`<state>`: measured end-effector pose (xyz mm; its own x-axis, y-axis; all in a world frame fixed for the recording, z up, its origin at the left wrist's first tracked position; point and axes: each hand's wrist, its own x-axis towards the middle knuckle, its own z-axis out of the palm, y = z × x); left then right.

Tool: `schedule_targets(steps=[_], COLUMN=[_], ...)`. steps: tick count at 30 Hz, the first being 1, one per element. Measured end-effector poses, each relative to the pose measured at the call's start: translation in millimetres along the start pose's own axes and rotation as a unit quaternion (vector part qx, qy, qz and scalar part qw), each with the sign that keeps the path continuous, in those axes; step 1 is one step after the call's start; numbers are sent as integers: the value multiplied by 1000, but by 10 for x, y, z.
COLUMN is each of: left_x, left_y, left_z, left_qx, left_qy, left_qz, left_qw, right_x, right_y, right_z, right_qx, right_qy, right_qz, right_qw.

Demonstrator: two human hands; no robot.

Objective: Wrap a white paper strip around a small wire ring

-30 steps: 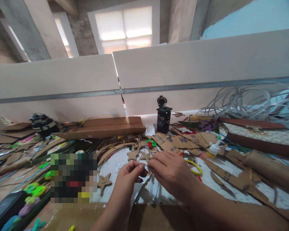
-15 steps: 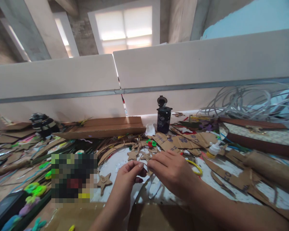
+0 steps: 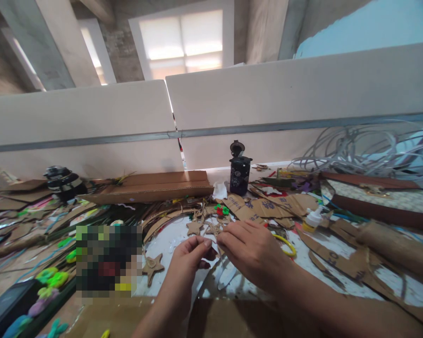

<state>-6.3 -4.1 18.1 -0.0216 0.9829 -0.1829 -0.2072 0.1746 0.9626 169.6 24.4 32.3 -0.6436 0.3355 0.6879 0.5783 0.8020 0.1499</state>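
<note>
My left hand (image 3: 190,256) and my right hand (image 3: 254,251) meet over the white table top, fingertips pinched together on a thin pale strip (image 3: 223,277) that loops down below them. Both hands are closed in a pinch. Small cardboard stars (image 3: 193,227) lie just beyond the fingers, and another cardboard star (image 3: 152,266) lies to the left of my left hand. A yellow ring (image 3: 285,244) shows beside my right hand.
A dark bottle (image 3: 239,171) with an open lid stands at the back. Cardboard sheets (image 3: 151,185), lettered cardboard pieces (image 3: 264,206), a glue bottle (image 3: 312,218), a cardboard tube (image 3: 395,246) and tangled pale cords (image 3: 359,150) crowd the table. White partition panels (image 3: 285,98) rise behind.
The hands stay almost in place. The pale strip's loop below them has shifted slightly as the fingers work it.
</note>
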Motion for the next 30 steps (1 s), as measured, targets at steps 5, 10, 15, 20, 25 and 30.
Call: schedule_targets(steps=[5, 10, 15, 20, 25, 30], left_x=[-9, -7, -6, -18, -1, 8], left_y=[-1, 9, 8, 24, 17, -9], left_z=[-14, 0, 15, 15, 1, -28], left_qx=[-4, 0, -4, 1, 6, 15], left_qy=[1, 3, -3, 0, 0, 8], left_qz=[1, 2, -1, 4, 4, 12], left_qw=[1000, 1000, 1000, 1000, 1000, 1000], right_x=[-14, -3, 10, -1, 2, 2], right_y=[11, 14, -3, -3, -2, 15], right_z=[4, -21, -31, -6, 24, 14], right_qx=[12, 21, 16, 9, 9, 12], right_qy=[-2, 3, 9, 20, 23, 27], right_qz=[2, -12, -19, -14, -1, 11], right_qw=[1000, 1000, 1000, 1000, 1000, 1000])
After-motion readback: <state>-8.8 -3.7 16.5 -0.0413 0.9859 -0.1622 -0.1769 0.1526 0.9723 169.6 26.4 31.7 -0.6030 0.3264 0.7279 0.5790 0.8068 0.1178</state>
